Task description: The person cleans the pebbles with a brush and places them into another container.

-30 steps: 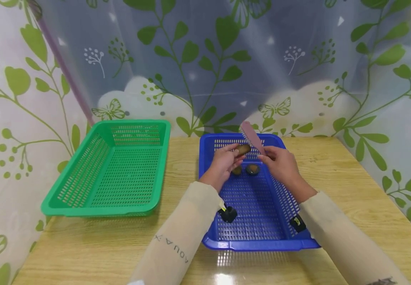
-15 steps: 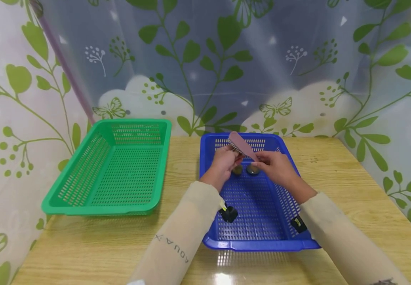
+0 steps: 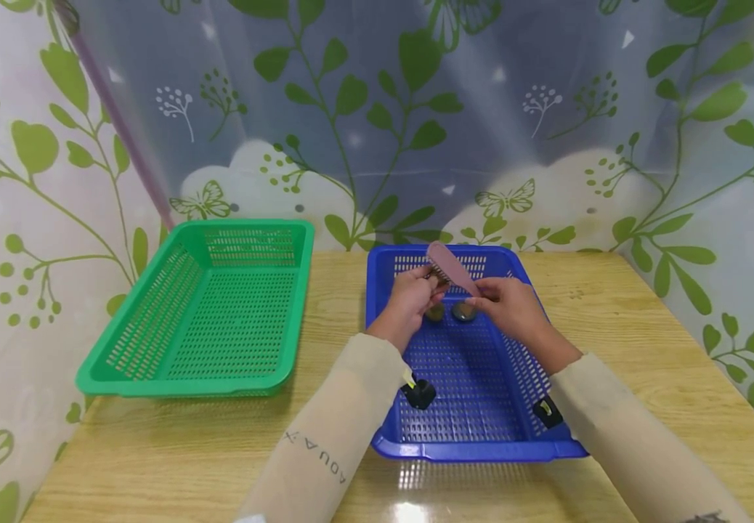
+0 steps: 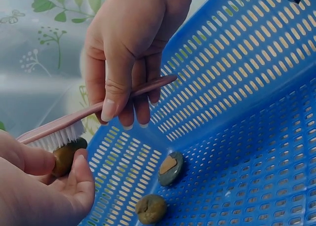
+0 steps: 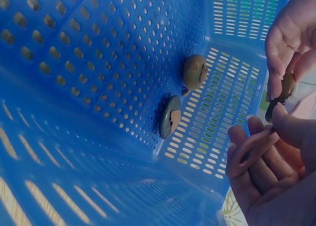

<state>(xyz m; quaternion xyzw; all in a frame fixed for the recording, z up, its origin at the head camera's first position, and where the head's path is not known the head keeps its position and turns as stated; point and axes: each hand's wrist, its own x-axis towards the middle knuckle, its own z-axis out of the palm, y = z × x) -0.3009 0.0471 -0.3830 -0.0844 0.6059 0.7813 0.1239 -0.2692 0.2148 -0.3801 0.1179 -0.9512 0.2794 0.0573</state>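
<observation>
Over the far end of the blue basket (image 3: pixel 475 450), my left hand (image 3: pixel 411 296) grips a brownish stone (image 4: pixel 64 158) between thumb and fingers. My right hand (image 3: pixel 511 309) holds a pink brush (image 3: pixel 453 269) by its handle, thumb on one side and fingers on the other. White bristles (image 4: pixel 57 137) lie against the top of the stone in the left wrist view. Below the hands, a dark stone with a tan patch (image 4: pixel 171 169) and a rounder olive-brown stone (image 4: pixel 151 209) sit on the basket's floor. From the head view, the brush and fingers mostly hide the held stone.
A green basket (image 3: pixel 292 319) stands to the left on the wooden table (image 3: pixel 344 407). Behind the table hangs a leaf-patterned curtain (image 3: pixel 377 109). Small black wrist cameras, one on each arm, hang over the blue basket.
The right hand has brought the brush left and down onto the stone in the left hand, then shifted it slightly back to the right. The left hand has stayed nearly in place.
</observation>
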